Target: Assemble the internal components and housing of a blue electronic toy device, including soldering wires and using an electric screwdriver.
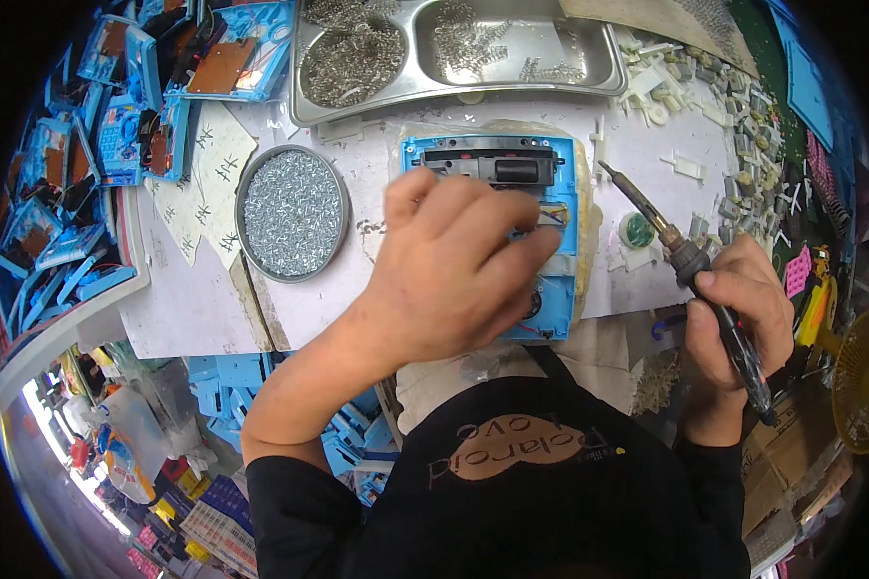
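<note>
Where the blue casing [562, 314] lies: on the worktop [188, 314], open side up, partly under the left hand [463, 256].
Black part [518, 171]: along the far edge, apparently seated.
Open side: no cover on — work inside looks unfinished.
Left fingers: curled low over the casing; whether they grip anything, I cannot tell.
Right hand [743, 309]: fingers wrapped round a soldering tool [687, 259] — tip clear of the casing.

Your black top [560, 511] carries large lettering across a tan patch [497, 463], upside down as seen here, with tiny print at the patch's edge. On your left, dark marks repeat over a pale sheet [188, 198]; lower down, boxes [217, 526] bear print too small to read.
</note>
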Action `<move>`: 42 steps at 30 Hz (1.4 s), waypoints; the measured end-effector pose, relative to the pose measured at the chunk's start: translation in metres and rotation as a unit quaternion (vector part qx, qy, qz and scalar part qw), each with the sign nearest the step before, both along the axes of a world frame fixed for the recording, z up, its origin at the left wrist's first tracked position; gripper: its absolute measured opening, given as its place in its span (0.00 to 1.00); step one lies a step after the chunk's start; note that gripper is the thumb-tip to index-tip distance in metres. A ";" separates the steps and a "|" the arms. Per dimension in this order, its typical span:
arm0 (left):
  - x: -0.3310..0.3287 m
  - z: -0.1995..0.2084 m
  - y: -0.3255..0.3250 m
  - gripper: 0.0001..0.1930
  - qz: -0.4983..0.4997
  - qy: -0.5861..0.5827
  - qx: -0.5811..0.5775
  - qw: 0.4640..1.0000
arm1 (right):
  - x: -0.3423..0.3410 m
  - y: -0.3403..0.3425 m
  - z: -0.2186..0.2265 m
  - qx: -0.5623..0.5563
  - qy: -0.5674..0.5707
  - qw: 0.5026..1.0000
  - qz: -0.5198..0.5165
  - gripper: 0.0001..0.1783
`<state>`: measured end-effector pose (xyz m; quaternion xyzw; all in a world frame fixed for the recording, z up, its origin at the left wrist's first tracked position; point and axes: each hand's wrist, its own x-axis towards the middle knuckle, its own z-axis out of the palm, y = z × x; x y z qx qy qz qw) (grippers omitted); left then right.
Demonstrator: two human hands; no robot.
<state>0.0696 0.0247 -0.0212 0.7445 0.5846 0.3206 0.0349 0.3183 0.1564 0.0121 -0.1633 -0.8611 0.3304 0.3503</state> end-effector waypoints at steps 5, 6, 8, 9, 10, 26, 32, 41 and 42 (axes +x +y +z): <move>0.001 -0.013 -0.001 0.15 -0.067 0.025 -0.046 0.996 | 0.003 0.002 -0.001 0.006 -0.003 1.000 0.007 0.13; 0.003 -0.015 -0.001 0.13 -0.054 -0.013 -0.053 0.997 | 0.006 0.002 -0.001 0.002 -0.003 1.000 0.001 0.13; 0.006 -0.018 -0.003 0.10 -0.028 -0.088 -0.069 0.993 | 0.011 0.002 -0.002 -0.007 -0.002 1.000 -0.011 0.13; 0.006 -0.019 -0.003 0.10 -0.021 -0.118 -0.075 0.990 | 0.011 0.001 -0.005 -0.013 0.014 1.000 -0.017 0.13; 0.007 -0.019 -0.003 0.10 -0.013 -0.148 -0.081 0.986 | 0.010 0.000 -0.010 -0.018 0.031 0.999 -0.023 0.14; -0.004 -0.006 -0.010 0.11 -0.051 -0.157 -0.169 0.972 | 0.030 -0.007 -0.007 -0.184 0.051 0.981 0.031 0.12; -0.006 -0.008 -0.011 0.12 -0.078 -0.081 -0.149 0.982 | 0.013 -0.005 -0.007 -0.187 -0.021 0.974 0.126 0.10; -0.011 -0.006 -0.008 0.12 -0.112 -0.082 -0.132 0.981 | 0.001 -0.010 -0.009 -0.185 -0.056 0.973 0.128 0.08; -0.012 -0.006 -0.008 0.12 -0.113 -0.078 -0.136 0.981 | 0.000 -0.010 -0.009 -0.183 -0.056 0.973 0.130 0.08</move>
